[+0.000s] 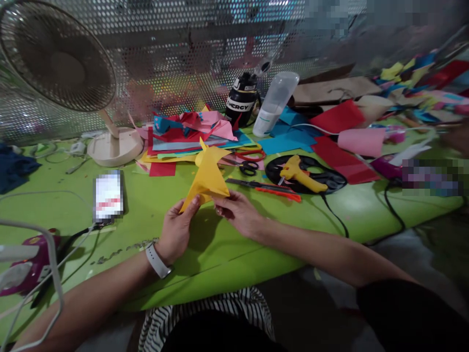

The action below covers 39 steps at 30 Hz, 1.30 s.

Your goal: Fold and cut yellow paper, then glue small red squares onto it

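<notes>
A folded piece of yellow paper [207,173] is held up over the green table [154,205], its points sticking upward. My left hand [178,230], with a white watch on the wrist, pinches the paper's lower left corner. My right hand [238,212] pinches its lower right edge, fingers closed on the fold. Both hands sit close together just above the table's front part.
A desk fan [58,58] stands at the back left, a phone [108,195] lies left of my hands. Behind lie a coloured paper pile [190,134], scissors [247,164], a box cutter [264,188], a yellow glue gun [302,176] on a black tray, a black bottle [242,100] and a clear bottle [274,102].
</notes>
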### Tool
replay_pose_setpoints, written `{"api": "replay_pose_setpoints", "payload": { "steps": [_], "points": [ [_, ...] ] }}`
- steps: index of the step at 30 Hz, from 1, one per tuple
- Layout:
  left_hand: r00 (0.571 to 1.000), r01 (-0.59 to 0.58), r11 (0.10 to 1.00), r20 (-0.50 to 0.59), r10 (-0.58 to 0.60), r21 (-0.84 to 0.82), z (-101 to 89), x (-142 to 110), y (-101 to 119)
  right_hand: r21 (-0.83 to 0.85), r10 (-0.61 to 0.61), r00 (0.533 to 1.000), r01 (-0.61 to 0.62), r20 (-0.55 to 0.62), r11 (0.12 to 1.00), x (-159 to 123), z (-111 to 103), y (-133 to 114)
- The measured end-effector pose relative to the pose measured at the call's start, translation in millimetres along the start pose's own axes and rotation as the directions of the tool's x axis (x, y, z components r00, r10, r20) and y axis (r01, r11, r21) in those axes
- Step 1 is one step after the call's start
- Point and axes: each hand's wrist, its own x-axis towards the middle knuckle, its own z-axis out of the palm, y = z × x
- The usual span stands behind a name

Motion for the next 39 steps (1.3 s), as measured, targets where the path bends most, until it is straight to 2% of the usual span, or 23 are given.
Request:
{"api": "replay_pose_setpoints", "payload": {
  "steps": [3,5,8,10,13,17,22,31,39],
  "points": [
    [1.000,0.020,0.997,0.022,-0.022,0.075,-4.7,3.1,5.1,-0.008,0.013,1.000,-0.013,-0.025,1.000,-0.8,-1.0,-4.9],
    [0.994,0.075,0.979,0.069,-0.090,0.191,-7.9,5.8,12.2,-0.040,0.028,0.999,-0.029,-0.016,0.999,-2.7,-1.4,-10.8],
    [0.960,0.153,0.918,0.164,-0.226,0.365,-10.7,9.7,23.0,-0.114,0.060,0.998,-0.058,0.013,0.992,-5.4,-2.3,-17.7],
    [0.937,0.146,0.900,0.236,-0.259,0.411,-10.6,11.4,26.8,-0.150,0.080,0.997,-0.077,0.015,0.986,-5.8,-2.9,-18.3],
    [0.926,0.098,0.909,0.297,-0.233,0.405,-8.8,12.3,26.5,-0.180,0.108,0.994,-0.104,0.015,0.978,-4.1,-3.0,-14.0],
    [0.937,0.039,0.921,0.307,-0.169,0.387,-7.8,12.1,22.0,-0.184,0.116,0.993,-0.114,0.003,0.976,-2.2,-1.1,-8.4],
    [0.927,-0.041,0.900,0.352,-0.128,0.434,-9.4,12.2,22.4,-0.180,0.082,0.997,-0.081,0.001,0.980,-4.5,0.2,-7.7],
    [0.926,0.024,0.852,0.311,-0.217,0.523,-14.1,11.9,30.6,-0.158,0.038,0.998,-0.045,-0.047,0.986,-2.9,-5.7,-18.1],
    [0.912,0.043,0.842,0.323,-0.253,0.538,-19.8,14.0,37.2,-0.131,-0.007,0.997,-0.003,-0.077,0.991,-0.3,-6.5,-30.0]
  ]
}}
